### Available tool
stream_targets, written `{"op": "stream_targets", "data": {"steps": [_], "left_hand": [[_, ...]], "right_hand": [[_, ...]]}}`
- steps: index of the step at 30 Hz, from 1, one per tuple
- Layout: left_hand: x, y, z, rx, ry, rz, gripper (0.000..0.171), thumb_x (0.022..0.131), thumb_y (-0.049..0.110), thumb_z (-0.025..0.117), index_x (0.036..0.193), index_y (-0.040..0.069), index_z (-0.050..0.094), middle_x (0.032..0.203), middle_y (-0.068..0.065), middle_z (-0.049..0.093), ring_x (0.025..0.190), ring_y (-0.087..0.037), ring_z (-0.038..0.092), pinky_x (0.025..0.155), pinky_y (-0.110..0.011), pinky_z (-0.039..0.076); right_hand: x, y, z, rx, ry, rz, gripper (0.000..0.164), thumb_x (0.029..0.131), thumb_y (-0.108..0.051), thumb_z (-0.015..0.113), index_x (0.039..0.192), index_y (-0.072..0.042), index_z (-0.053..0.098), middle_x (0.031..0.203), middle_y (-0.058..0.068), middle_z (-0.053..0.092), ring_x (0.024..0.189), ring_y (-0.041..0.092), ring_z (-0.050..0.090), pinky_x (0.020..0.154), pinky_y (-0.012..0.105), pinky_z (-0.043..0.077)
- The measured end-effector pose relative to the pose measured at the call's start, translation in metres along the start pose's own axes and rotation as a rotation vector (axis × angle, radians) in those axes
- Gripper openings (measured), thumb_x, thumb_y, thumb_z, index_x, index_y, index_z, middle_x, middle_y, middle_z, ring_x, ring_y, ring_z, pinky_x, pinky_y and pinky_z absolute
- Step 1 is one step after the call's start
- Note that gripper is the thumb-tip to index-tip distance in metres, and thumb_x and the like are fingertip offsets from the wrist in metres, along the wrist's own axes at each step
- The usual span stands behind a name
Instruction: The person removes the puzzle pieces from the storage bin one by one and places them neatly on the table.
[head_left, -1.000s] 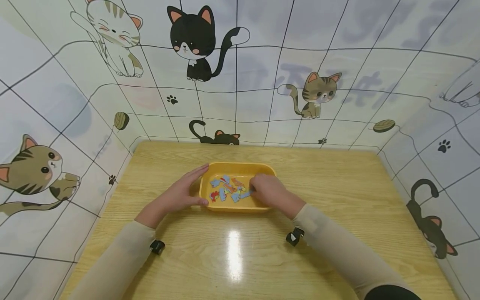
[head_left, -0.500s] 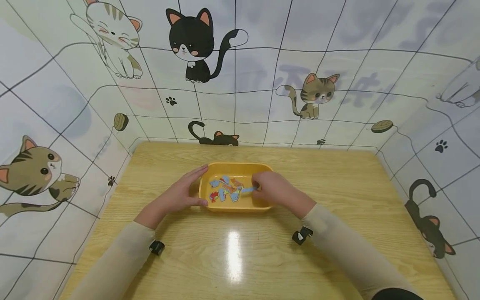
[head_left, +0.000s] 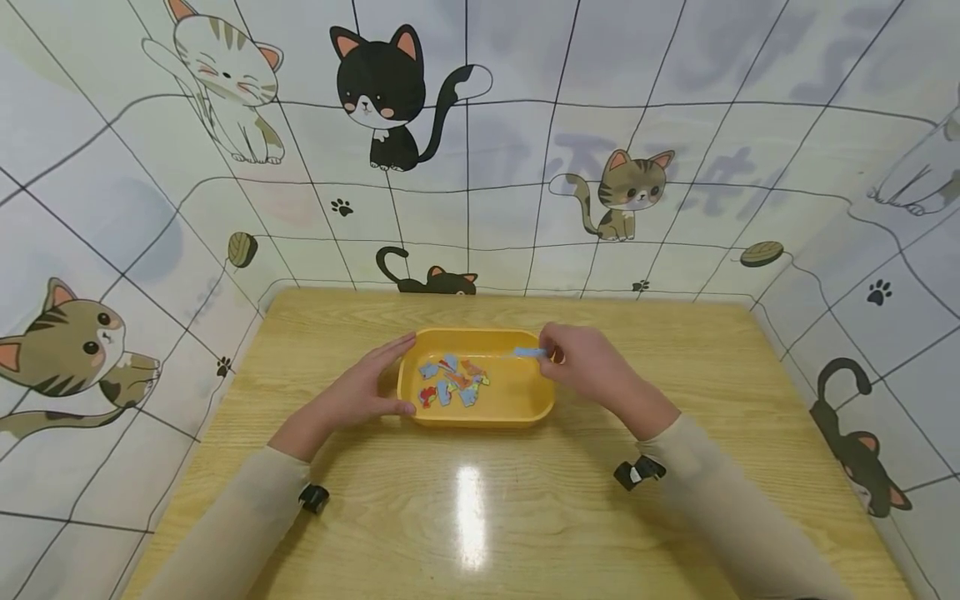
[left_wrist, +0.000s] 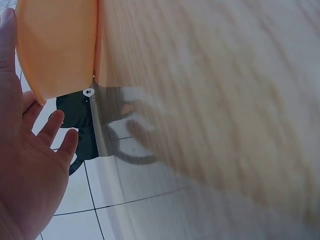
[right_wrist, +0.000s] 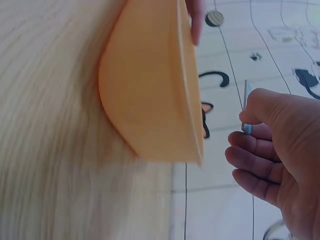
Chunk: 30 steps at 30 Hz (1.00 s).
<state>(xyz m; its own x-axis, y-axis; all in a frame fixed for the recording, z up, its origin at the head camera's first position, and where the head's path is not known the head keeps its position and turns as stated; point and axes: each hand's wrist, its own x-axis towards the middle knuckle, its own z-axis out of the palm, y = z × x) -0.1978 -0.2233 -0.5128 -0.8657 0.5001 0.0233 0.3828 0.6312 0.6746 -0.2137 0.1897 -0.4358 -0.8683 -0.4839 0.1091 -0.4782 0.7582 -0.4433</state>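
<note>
A yellow tray [head_left: 517, 396] stands on the wooden table, with several small puzzle pieces [head_left: 468, 395], mostly blue, some red or orange, lying in its left half. My left hand [head_left: 358, 385] spans the tray's left end, its spread fingers and thumb at the corners. In the left wrist view those fingers are nearly straight beside the tray wall [left_wrist: 60, 50]. Over the tray's right end, my right hand [head_left: 588, 358] pinches a thin light blue puzzle piece [head_left: 528, 352] between thumb and forefinger. The right wrist view shows this piece [right_wrist: 248, 129] edge-on, above rim height, the other fingers loosely curled.
The light wood tabletop [head_left: 660, 358] surrounds the tray and shines with a light reflection in front. White panels [head_left: 510, 208] printed with cartoon cats and grid lines enclose the table at the back and both sides.
My right hand has lifted the blue puzzle piece out from among the others and moved it right and back, over the tray's right end. My left hand stays at the left end.
</note>
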Motion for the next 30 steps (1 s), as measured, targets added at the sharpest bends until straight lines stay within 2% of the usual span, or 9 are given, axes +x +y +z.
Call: {"op": "stream_targets", "data": {"steps": [7, 16, 23, 30], "left_hand": [[-0.002, 0.004, 0.0, -0.003, -0.002, 0.001, 0.117, 0.086, 0.047, 0.096, 0.177, 0.017, 0.03, 0.184, 0.0, 0.022, 0.168, -0.035, 0.021, 0.133, -0.064, 0.021], [-0.002, 0.001, 0.003, -0.011, -0.006, -0.015, 0.115, 0.087, 0.046, 0.096, 0.177, 0.019, 0.03, 0.184, 0.007, 0.02, 0.169, -0.031, 0.019, 0.134, -0.063, 0.021], [0.0, 0.001, 0.004, -0.007, -0.001, -0.013, 0.115, 0.086, 0.045, 0.097, 0.177, 0.02, 0.03, 0.184, 0.008, 0.02, 0.169, -0.031, 0.019, 0.134, -0.063, 0.022], [0.0, 0.002, 0.003, 0.008, 0.003, -0.005, 0.115, 0.086, 0.041, 0.098, 0.177, 0.018, 0.03, 0.184, 0.005, 0.021, 0.169, -0.032, 0.021, 0.134, -0.062, 0.021]], "right_hand": [[-0.013, 0.021, -0.013, 0.061, 0.054, 0.042, 0.009, 0.099, -0.01, 0.077, 0.103, -0.013, 0.07, 0.091, -0.002, 0.076, 0.084, 0.019, 0.07, 0.069, 0.038, 0.054], [-0.025, 0.04, -0.018, 0.05, 0.063, 0.148, 0.008, 0.103, -0.014, 0.076, 0.106, -0.009, 0.071, 0.093, 0.0, 0.077, 0.085, 0.02, 0.07, 0.072, 0.041, 0.057], [-0.03, 0.056, -0.012, 0.016, 0.086, 0.193, 0.011, 0.101, -0.016, 0.077, 0.102, -0.006, 0.071, 0.09, 0.004, 0.076, 0.079, 0.02, 0.068, 0.07, 0.041, 0.057], [-0.03, 0.079, 0.009, -0.02, 0.113, 0.219, 0.013, 0.101, -0.017, 0.077, 0.101, -0.005, 0.072, 0.088, 0.004, 0.076, 0.074, 0.019, 0.066, 0.066, 0.038, 0.056]]}}
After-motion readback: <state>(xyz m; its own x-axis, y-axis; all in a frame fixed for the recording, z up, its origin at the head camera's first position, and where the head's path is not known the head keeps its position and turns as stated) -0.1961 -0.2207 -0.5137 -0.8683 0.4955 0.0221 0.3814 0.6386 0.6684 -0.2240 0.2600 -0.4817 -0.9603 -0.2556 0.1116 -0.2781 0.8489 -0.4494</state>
